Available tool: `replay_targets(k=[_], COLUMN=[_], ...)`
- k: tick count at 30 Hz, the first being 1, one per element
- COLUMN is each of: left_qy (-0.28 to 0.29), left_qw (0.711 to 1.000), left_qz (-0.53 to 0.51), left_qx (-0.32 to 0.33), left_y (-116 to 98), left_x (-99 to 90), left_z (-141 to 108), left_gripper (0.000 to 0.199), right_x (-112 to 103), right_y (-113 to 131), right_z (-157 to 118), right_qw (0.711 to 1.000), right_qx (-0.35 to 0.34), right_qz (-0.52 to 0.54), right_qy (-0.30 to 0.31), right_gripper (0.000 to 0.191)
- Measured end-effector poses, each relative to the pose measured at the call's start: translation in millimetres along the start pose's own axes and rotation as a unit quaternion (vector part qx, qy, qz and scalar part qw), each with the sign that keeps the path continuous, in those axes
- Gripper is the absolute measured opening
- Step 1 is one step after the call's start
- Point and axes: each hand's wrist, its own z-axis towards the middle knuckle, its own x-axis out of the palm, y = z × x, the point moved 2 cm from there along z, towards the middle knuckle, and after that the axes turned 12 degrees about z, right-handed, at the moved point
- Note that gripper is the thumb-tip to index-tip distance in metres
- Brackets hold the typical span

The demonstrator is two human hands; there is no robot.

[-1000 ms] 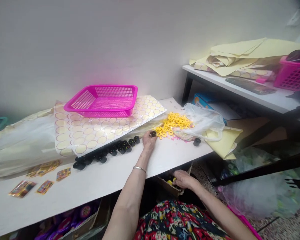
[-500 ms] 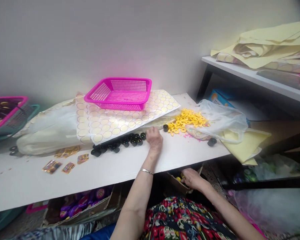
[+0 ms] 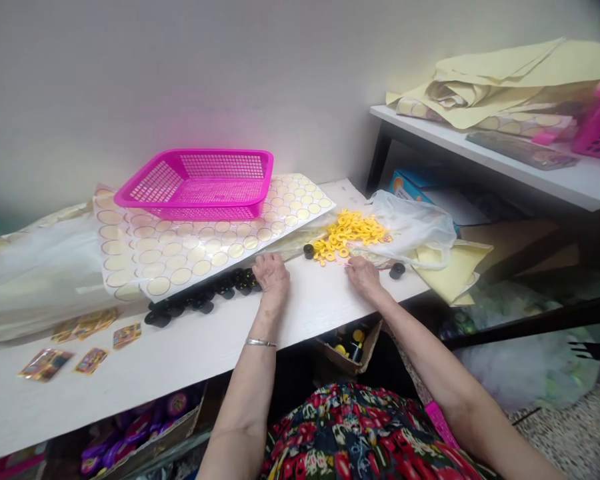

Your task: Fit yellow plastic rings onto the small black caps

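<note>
The person's left hand (image 3: 273,275) is half curled at the right end of the row of black pieces (image 3: 225,287); the right hand (image 3: 365,275) is nearly closed at the pink bits (image 3: 347,265). Whether either grips anything cannot be told. The row hugs the front edge of the sticker sheet (image 3: 195,257), probably for order and easy reach. Yellow rings (image 3: 355,230) lie heaped just beyond the right hand, toward the surface's (image 3: 320,307) back right corner.
</note>
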Motion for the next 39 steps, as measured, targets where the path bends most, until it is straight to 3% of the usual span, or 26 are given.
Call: replay_targets(k=[5, 8, 13, 16, 18, 21, 27, 31, 35, 39], left_qy=[0.004, 0.007, 0.092, 0.114, 0.118, 0.105, 0.065, 0.050, 0.043, 0.029], left_qw=[0.998, 0.987, 0.924, 0.879, 0.864, 0.872, 0.892, 0.893, 0.900, 0.907], left_qz=[-0.054, -0.154, -0.371, -0.463, -0.489, -0.479, -0.445, -0.444, -0.427, -0.407], left_qx=[0.011, 0.035, 0.022, -0.003, -0.011, 0.009, 0.047, 0.059, 0.079, 0.100], left_y=[-5, -18, -47, -56, -58, -58, -58, -60, -61, -61], left_x=[-8.5, -9.0, 11.5, 23.1, 27.4, 28.9, 29.3, 30.5, 27.7, 22.3], left_z=[-7, -25, -59, -69, -72, -74, -76, -77, -77, -76], left_gripper=[0.019, 0.017, 0.032, 0.041, 0.042, 0.038, 0.034, 0.030, 0.021, 0.011], right_x=[11, 11, 8, 6, 6, 9, 12, 16, 14, 10], right_y=[3, 7, 16, 18, 16, 10, 3, 5, 15, 33], right_z=[4, -6, -18, -14, -9, -3, -14, -23, -26, -31], right_qw=[0.996, 0.994, 0.986, 0.987, 0.989, 0.990, 0.990, 0.993, 0.985, 0.970], right_qx=[0.004, -0.016, -0.026, -0.004, 0.022, 0.039, -0.060, -0.086, -0.139, -0.214], right_qz=[-0.091, -0.088, -0.017, -0.002, 0.014, 0.035, 0.056, 0.024, 0.097, 0.087], right_qy=[0.027, 0.057, 0.165, 0.160, 0.145, 0.128, 0.114, 0.083, 0.031, 0.069], right_gripper=[0.028, 0.030, 0.025, 0.025, 0.023, 0.020, 0.016, 0.014, 0.014, 0.016])
